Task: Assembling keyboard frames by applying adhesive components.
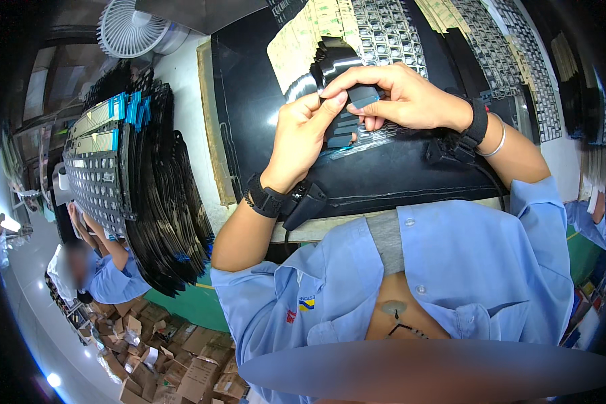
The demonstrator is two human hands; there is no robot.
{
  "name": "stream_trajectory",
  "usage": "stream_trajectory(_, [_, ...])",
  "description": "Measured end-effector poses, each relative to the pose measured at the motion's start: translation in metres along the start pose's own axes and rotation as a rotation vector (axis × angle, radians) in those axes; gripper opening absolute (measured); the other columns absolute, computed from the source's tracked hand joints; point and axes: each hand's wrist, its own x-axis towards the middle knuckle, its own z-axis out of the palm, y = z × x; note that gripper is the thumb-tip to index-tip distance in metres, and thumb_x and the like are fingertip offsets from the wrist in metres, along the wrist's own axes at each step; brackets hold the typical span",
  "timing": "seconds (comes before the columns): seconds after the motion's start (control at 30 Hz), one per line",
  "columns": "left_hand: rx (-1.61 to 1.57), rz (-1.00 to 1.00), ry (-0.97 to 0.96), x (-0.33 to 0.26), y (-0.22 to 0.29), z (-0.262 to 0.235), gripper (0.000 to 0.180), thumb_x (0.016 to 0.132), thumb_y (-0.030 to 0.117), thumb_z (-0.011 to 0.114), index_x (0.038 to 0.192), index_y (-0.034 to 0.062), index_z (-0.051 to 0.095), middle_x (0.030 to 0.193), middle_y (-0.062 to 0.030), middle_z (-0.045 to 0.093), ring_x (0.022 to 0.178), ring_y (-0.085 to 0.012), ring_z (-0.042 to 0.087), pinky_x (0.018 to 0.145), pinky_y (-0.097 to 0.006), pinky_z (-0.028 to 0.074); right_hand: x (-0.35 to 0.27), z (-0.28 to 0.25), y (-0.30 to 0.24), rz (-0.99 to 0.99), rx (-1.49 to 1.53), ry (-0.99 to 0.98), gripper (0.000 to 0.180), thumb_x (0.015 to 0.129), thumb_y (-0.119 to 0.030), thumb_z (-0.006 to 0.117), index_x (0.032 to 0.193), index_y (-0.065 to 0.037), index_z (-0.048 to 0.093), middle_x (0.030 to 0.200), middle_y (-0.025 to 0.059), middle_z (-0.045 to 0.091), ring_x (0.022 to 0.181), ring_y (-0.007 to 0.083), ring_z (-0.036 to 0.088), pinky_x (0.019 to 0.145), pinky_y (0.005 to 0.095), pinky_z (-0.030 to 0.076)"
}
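My left hand [299, 131] is closed in a pinch, thumb and index fingertip meeting close to my right fingertips. Whatever lies between them is too small to make out. My right hand [411, 101] curls around a small dark flat piece [363, 97], which has a bluish edge by the thumb. Just beyond the fingers, glossy black strips [337, 59] lie fanned out over cream backing sheets [296, 44]. Below my hands are more dark strips [343, 128] and a clear-edged sheet [363, 149], partly covered by the fingers.
The black mat [249, 101] covers the worktable. Perforated sheets [394, 34] spread across its far side. At left stands a tall stack of black perforated panels [158, 195] near a white fan [133, 30]. Another person [118, 273] works beyond it. Cardboard boxes [198, 377] crowd the floor.
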Motion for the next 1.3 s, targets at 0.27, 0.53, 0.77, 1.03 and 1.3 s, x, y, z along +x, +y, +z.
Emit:
stream_trajectory(0.27, [-0.047, -0.003, -0.015, 0.001, -0.001, 0.001, 0.024, 0.094, 0.019, 0.058, 0.095, -0.0045, 0.065, 0.080, -0.0069, 0.067, 0.065, -0.0083, 0.062, 0.057, -0.023, 0.052, 0.000, 0.000, 0.000, 0.023, 0.021, -0.002, 0.038, 0.086, 0.001, 0.053, 0.122, -0.010, 0.057, 0.078, 0.0055, 0.065, 0.066, 0.0082, 0.064, 0.063, 0.0234, 0.055])
stream_trajectory(0.53, [0.076, 0.011, 0.003, 0.004, -0.010, -0.007, 0.024, 0.094, 0.019, 0.058, 0.098, -0.0039, 0.065, 0.081, -0.0038, 0.066, 0.070, -0.0058, 0.059, 0.058, -0.022, 0.053, 0.000, 0.001, -0.003, 0.011, 0.009, 0.010, 0.041, 0.083, 0.005, 0.052, 0.120, -0.009, 0.059, 0.082, 0.0051, 0.065, 0.065, 0.0079, 0.063, 0.063, 0.0229, 0.054])
stream_trajectory(0.77, [-0.016, 0.003, -0.024, 0.001, -0.006, -0.002, 0.028, 0.096, 0.022, 0.053, 0.111, -0.0003, 0.062, 0.083, -0.0050, 0.067, 0.064, -0.0090, 0.063, 0.057, -0.020, 0.050, 0.000, 0.002, -0.002, 0.003, 0.031, 0.012, 0.040, 0.082, 0.005, 0.052, 0.119, -0.008, 0.059, 0.083, 0.0047, 0.065, 0.065, 0.0076, 0.063, 0.062, 0.0227, 0.054])
stream_trajectory(1.03, [-0.030, 0.002, -0.032, 0.001, -0.005, -0.001, 0.028, 0.096, 0.021, 0.053, 0.113, -0.0002, 0.062, 0.083, -0.0053, 0.067, 0.064, -0.0094, 0.063, 0.058, -0.021, 0.051, 0.000, 0.002, -0.006, 0.029, 0.049, 0.007, 0.035, 0.085, 0.002, 0.054, 0.118, -0.008, 0.059, 0.086, 0.0048, 0.065, 0.065, 0.0073, 0.063, 0.062, 0.0225, 0.054])
stream_trajectory(1.3, [0.052, 0.021, -0.029, 0.004, -0.013, -0.007, 0.028, 0.096, 0.022, 0.053, 0.112, 0.0004, 0.063, 0.083, -0.0053, 0.067, 0.064, -0.0095, 0.063, 0.059, -0.021, 0.052, 0.000, 0.002, -0.005, 0.011, 0.050, 0.008, 0.035, 0.085, 0.002, 0.054, 0.118, -0.009, 0.059, 0.085, 0.0044, 0.065, 0.065, 0.0070, 0.062, 0.062, 0.0226, 0.054])
